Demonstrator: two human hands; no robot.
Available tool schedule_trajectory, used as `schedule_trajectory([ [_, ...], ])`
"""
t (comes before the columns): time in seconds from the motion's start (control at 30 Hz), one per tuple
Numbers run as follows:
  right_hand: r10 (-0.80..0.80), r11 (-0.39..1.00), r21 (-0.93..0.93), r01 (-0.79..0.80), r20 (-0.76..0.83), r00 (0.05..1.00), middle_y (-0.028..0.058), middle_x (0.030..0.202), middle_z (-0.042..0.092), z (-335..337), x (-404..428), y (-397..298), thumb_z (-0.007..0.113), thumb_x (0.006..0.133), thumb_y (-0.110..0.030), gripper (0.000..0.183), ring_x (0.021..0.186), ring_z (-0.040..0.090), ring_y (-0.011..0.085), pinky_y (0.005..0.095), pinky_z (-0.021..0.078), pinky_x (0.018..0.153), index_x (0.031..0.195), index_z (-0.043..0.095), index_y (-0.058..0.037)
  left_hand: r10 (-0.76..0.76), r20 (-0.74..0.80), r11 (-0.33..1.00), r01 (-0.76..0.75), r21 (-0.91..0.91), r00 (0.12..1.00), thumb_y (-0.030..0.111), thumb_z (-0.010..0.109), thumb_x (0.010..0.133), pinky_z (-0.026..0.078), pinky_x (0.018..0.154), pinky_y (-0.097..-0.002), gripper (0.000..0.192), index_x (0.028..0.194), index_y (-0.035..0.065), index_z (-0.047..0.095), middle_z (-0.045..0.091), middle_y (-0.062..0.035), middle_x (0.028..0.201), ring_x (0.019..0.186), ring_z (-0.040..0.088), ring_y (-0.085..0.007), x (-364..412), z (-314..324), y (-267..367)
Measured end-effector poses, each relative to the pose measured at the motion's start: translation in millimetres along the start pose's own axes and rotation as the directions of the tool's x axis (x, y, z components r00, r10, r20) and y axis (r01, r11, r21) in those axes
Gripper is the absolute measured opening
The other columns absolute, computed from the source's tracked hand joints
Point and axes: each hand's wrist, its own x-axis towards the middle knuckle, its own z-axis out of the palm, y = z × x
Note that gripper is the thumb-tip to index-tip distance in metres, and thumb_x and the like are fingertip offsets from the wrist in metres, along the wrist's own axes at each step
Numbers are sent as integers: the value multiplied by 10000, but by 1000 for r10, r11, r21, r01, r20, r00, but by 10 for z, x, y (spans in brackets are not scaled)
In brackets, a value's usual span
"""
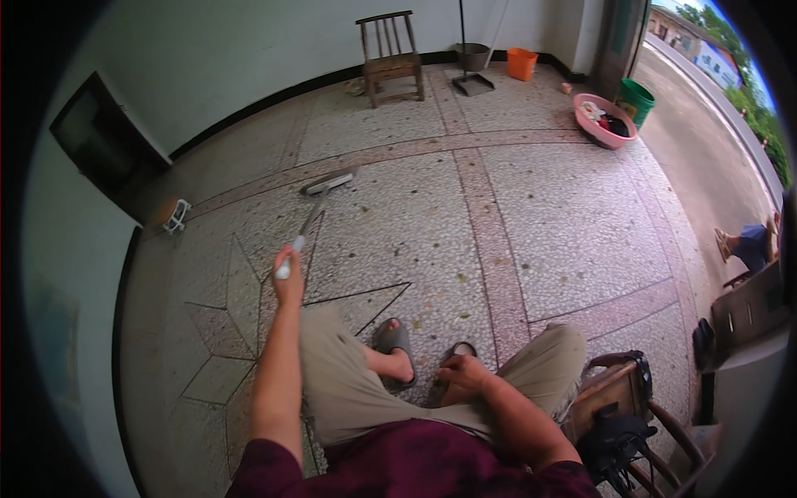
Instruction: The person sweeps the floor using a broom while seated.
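My left hand [288,274] is stretched out ahead, closed around the white grip of a T-shaped tool [311,215], which looks like a squeegee or a roller. Its wide white and grey head [329,183] is at the far end of a thin grey shaft, over the speckled terrazzo floor. Whether the head touches the floor cannot be told. My right hand [466,372] hangs between my knees with its fingers loosely curled. It is above my slippered right foot, and nothing shows clearly in it. A grey slipper [392,339] is on my left foot.
Small dark and yellowish bits dot the floor. By the far wall are a wooden chair [392,65], a long-handled dustpan [473,84] and an orange bin [522,64]. A pink basin [603,121] holds cloth beside a green bucket [636,99]. Right of me is a wooden chair with a black bag [613,439].
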Motion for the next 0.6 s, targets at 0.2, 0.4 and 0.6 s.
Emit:
schedule_trajectory([
  [0.2,56,996,-69,-60,-55,997,184,937,698,-111,-120,-180,657,816,-453,447,888,668,323,387,513,801,984,720,-44,-81,-8,997,81,21,997,245,636,929,456,879,-301,299,1098,1,600,632,-101,1101,1006,582,-189,-203,18,315],
  [0.4,60,994,-86,-61,-17,998,184,959,695,-92,-92,-199,650,820,-442,445,915,663,334,391,516,820,990,711,-35,221,54,975,-221,9,974,228,631,926,449,954,-392,246,975,-11,605,651,-149,1074,1070,599,-269,-1018,-479,819],
  [0.6,-16,997,-79,13,-40,999,181,861,696,-10,6,-54,682,797,-441,406,826,671,342,412,521,757,891,720,-48,546,22,807,-519,-284,837,424,574,942,495,790,-391,378,779,94,489,533,-56,744,719,570,-204,-1336,-1379,2200],
])
